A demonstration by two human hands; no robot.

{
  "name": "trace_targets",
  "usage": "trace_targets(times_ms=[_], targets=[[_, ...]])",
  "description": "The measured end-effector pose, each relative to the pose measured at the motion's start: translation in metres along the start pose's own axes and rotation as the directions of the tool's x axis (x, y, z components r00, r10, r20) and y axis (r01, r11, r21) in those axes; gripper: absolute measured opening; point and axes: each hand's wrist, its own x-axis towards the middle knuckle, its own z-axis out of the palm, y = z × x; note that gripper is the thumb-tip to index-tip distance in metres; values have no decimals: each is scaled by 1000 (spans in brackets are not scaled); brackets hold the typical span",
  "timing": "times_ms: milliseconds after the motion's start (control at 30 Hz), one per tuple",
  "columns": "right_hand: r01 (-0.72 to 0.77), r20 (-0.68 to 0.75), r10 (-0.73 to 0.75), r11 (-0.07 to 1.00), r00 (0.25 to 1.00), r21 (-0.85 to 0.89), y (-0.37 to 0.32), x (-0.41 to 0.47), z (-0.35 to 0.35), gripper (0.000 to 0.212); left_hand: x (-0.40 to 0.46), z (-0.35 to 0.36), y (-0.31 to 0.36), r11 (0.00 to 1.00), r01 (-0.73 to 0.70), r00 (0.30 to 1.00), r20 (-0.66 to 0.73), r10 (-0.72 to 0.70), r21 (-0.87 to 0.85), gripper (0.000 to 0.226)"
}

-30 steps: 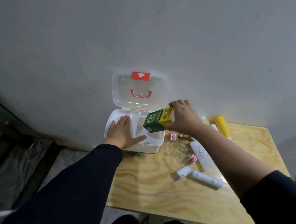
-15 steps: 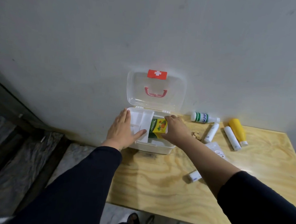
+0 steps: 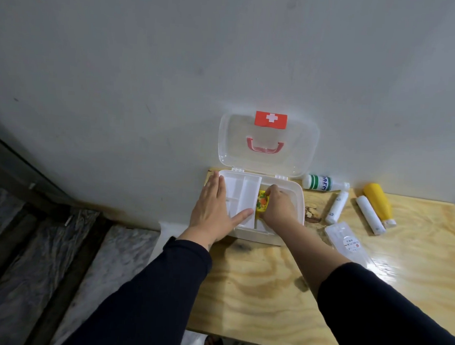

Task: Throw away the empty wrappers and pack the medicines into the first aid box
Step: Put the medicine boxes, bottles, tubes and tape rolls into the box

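Head-camera view: a white plastic first aid box (image 3: 296,200) with a clear hinged lid raised against the wall is seen at the far left corner of the pale plywood counter (image 3: 267,294). A yellow-and-green cardboard medicine carton (image 3: 261,203) is held inside the box by the right hand (image 3: 279,207), whose grip is curled around it, just beside a white divided insert tray (image 3: 242,193). The left hand (image 3: 213,211) is laid flat, fingers straight, on the tray and the box's left rim. Along the far edge, a green-striped white bottle (image 3: 323,182), two white tubes (image 3: 337,208) and a yellow bottle (image 3: 377,202) are lying.
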Motion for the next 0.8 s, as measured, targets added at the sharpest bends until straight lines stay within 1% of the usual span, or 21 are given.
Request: trace_targets(times_ms=[100, 200, 267, 400, 500, 567, 633, 733, 800], targets=[[5, 3, -5, 1000, 1000, -11, 2, 2, -4, 34, 0, 1, 3, 1000, 3, 1000, 6, -3, 13, 108], [50, 24, -50, 999, 998, -12, 3, -1, -15, 39, 0, -1, 4, 998, -2, 1000, 12, 2, 62, 107], [88, -1, -88, 996, 996, 9, 5, -6, -29, 40, 0, -2, 5, 994, -6, 1000, 16, 4, 113, 107], [186, -132, -176, 980, 976, 67, 19, -26, -61, 29, 1, -6, 9, 963, -17, 1000, 21, 12, 270, 102], [206, -270, -174, 974, 947, 94, 44, -41, -81, 25, -1, -9, 15, 939, -63, 998, 26, 58, 339, 88], [152, -322, -114, 984, 940, 96, 67, -49, -88, 26, -3, -6, 21, 937, -96, 995, 36, 89, 337, 81], [71, -311, -42, 994, 950, 84, 95, -56, -89, 30, -6, 0, 28, 943, -102, 995, 51, 90, 317, 80], [-80, -202, 75, 997, 977, -14, 138, -69, -82, 47, -9, 7, 32, 952, -77, 995, 80, 56, 296, 83], [-186, -134, 178, 981, 975, -49, 161, -77, -74, 58, -9, 10, 33, 956, -63, 996, 80, 42, 288, 83]])
